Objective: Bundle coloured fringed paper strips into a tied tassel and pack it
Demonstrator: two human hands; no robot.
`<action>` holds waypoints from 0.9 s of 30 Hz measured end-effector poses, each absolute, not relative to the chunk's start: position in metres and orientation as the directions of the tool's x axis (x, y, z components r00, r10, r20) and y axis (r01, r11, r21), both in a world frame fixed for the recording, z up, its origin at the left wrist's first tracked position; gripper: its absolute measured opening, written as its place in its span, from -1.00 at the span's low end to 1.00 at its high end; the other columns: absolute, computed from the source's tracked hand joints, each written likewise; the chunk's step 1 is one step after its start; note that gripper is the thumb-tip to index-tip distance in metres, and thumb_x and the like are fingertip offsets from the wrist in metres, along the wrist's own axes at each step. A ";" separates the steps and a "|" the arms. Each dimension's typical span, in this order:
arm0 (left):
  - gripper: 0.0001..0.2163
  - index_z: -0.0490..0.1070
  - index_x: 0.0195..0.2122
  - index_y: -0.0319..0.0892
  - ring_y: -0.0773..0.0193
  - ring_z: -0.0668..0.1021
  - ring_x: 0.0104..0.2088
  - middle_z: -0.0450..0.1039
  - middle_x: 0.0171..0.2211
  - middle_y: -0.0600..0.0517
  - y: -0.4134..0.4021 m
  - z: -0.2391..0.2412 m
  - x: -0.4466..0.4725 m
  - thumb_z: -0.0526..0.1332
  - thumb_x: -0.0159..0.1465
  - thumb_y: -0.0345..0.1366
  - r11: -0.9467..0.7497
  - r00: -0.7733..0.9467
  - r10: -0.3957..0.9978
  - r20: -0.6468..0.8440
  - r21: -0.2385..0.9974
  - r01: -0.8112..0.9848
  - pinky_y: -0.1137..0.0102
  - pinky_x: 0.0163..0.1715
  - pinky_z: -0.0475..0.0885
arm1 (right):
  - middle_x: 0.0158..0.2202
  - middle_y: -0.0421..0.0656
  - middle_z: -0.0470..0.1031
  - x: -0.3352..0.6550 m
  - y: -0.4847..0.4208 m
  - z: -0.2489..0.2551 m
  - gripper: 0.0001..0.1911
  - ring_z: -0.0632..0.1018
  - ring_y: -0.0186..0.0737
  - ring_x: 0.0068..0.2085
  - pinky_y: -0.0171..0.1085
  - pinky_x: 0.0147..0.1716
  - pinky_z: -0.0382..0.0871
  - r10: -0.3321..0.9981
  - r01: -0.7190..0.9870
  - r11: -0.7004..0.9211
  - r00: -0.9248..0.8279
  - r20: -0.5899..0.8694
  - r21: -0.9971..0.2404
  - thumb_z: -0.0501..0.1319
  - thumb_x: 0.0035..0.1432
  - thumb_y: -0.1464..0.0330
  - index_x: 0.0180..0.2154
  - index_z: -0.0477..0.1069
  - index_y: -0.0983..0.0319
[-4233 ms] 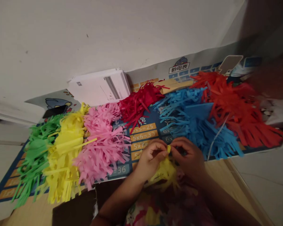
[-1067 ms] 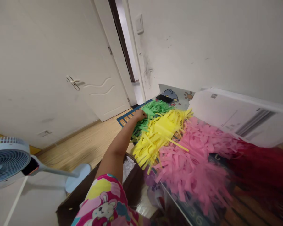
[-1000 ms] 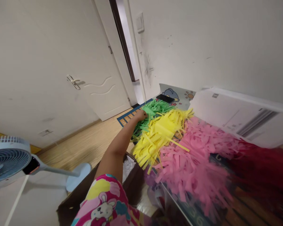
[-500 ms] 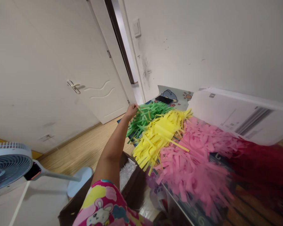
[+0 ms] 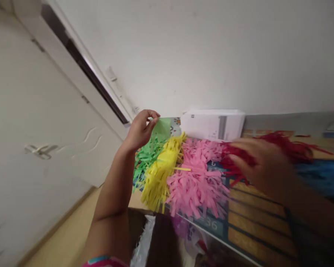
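Observation:
My left hand (image 5: pixel 140 128) is raised and pinches the top edge of a green fringed paper sheet (image 5: pixel 153 142), lifting it above the green pile. Beside it lie a yellow fringed pile (image 5: pixel 158 174), a pink fringed pile (image 5: pixel 196 178) and dark red fringed paper (image 5: pixel 267 144) on a blue and orange printed mat (image 5: pixel 250 215). My right hand (image 5: pixel 263 167) hovers blurred over the mat near the red paper. Its fingers point left and look spread, with nothing visible in them.
A white box (image 5: pixel 213 124) stands against the wall behind the piles. Blue fringed paper (image 5: pixel 323 178) shows at the right edge. A white door (image 5: pixel 39 148) is at the left. A brown cardboard box (image 5: pixel 161 241) with plastic bags sits below the mat's front edge.
My left hand has lifted a green sheet up from the pile. The view has swung right and tilted, and my right hand has come into view over the mat.

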State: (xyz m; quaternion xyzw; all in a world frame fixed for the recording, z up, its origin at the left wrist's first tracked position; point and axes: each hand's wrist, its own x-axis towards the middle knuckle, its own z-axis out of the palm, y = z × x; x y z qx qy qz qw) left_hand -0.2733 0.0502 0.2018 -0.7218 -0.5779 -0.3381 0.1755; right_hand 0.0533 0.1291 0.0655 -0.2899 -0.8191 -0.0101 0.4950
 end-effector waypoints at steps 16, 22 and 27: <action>-0.79 0.28 -0.04 -0.10 0.06 0.45 0.14 0.40 0.10 -0.19 0.031 0.147 -0.146 0.16 0.34 -0.21 -0.474 0.197 0.607 0.770 0.152 0.867 0.08 0.13 0.37 | -0.33 -0.16 0.60 0.022 0.121 0.104 -0.84 0.50 -0.10 -0.17 -0.02 0.00 0.17 0.536 0.511 0.796 -0.342 0.772 -0.326 0.19 0.23 0.40 -0.36 0.53 0.18; -0.27 -0.26 0.40 -0.18 -0.15 0.05 0.42 0.03 0.39 -0.33 0.037 0.083 -0.060 0.11 0.28 -0.30 -0.223 0.061 0.680 0.730 0.127 0.967 -0.25 0.32 -0.10 | -0.39 -0.18 0.52 0.072 0.099 0.109 -0.78 0.42 -0.15 -0.19 -0.03 0.08 0.05 0.438 0.746 0.663 -0.448 0.779 0.057 0.12 0.28 0.43 -0.42 0.43 0.18; -0.38 0.15 0.31 -0.07 -0.05 0.28 0.34 0.34 0.27 -0.14 0.056 0.072 -0.057 0.12 0.18 -0.43 -0.203 0.058 0.785 0.617 0.167 0.965 -0.26 0.34 -0.26 | -0.38 -0.16 0.51 0.109 0.083 0.108 -0.76 0.42 -0.13 -0.18 0.01 0.07 0.09 0.437 0.786 0.607 -0.449 0.779 0.113 0.08 0.29 0.47 -0.41 0.42 0.18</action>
